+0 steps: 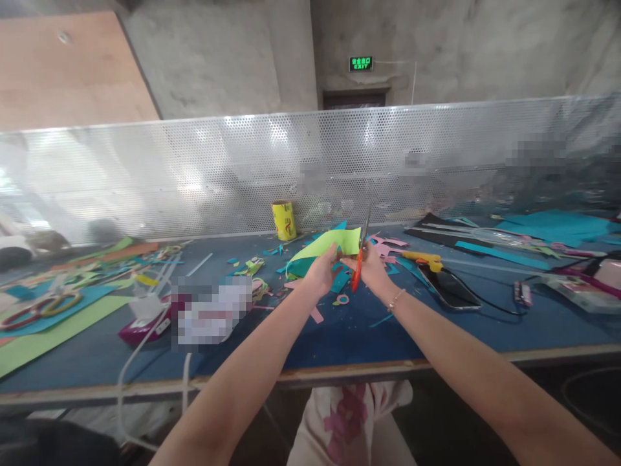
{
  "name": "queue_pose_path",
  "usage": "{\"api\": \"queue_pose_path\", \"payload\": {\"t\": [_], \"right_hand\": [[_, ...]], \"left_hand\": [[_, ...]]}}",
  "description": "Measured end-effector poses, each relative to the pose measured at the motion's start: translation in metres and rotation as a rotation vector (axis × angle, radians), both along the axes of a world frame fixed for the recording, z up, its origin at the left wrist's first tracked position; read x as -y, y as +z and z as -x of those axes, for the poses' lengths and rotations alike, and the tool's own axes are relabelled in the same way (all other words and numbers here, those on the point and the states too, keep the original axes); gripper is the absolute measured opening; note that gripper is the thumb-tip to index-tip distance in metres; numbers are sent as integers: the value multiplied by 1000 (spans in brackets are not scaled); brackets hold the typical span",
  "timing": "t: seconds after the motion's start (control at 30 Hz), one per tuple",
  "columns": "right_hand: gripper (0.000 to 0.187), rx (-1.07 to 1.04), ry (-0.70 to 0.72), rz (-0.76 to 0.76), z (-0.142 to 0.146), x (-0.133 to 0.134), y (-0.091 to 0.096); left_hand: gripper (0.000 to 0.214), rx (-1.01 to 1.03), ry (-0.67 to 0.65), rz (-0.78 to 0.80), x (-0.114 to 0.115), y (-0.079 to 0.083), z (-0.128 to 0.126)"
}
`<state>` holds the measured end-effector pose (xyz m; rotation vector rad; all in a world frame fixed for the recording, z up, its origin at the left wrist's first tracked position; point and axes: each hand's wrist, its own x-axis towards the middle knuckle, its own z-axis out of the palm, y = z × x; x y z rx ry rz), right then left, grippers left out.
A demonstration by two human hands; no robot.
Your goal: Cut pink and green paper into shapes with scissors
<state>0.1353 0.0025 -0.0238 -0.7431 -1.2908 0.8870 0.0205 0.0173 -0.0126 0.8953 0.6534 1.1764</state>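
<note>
My left hand [321, 270] is closed on the lower edge of a light-green paper sheet [330, 243], holding it up over the blue table [339, 336]. My right hand [372, 268] grips a pair of scissors with red handles [358, 270]. Their metal blades point up along the sheet's right edge. A thin bracelet circles my right wrist. Both hands hover above the middle of the table, close together.
Paper scraps in pink, teal and green lie around the hands. A yellow can [284, 220] stands by the perforated metal screen [310, 162]. A phone [449, 288] with a cable and a yellow-handled tool [423, 259] lie right. Green and teal sheets and scissors [41, 309] lie left.
</note>
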Motion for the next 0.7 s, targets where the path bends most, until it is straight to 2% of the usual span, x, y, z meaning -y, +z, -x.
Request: {"api": "queue_pose_path", "payload": {"t": [0.1,0.27,0.4,0.47,0.6,0.7], "right_hand": [[52,-25,-34,-22,3,0,-1],[44,-1,-118,-46,6,4,0],[41,51,-167,-57,4,4,3],[42,46,-174,-42,1,4,6],[44,13,-221,-5,-10,-2,8],[44,52,-213,22,-17,-8,5]], "left_hand": [[23,19,-66,14,5,1,-3],[29,45,-220,-6,12,1,-8],[27,77,-227,-35,10,1,-6],[23,122,-168,-41,6,3,-2],[15,208,128,-48,-7,6,8],[13,232,271,-84,-16,6,13]]}}
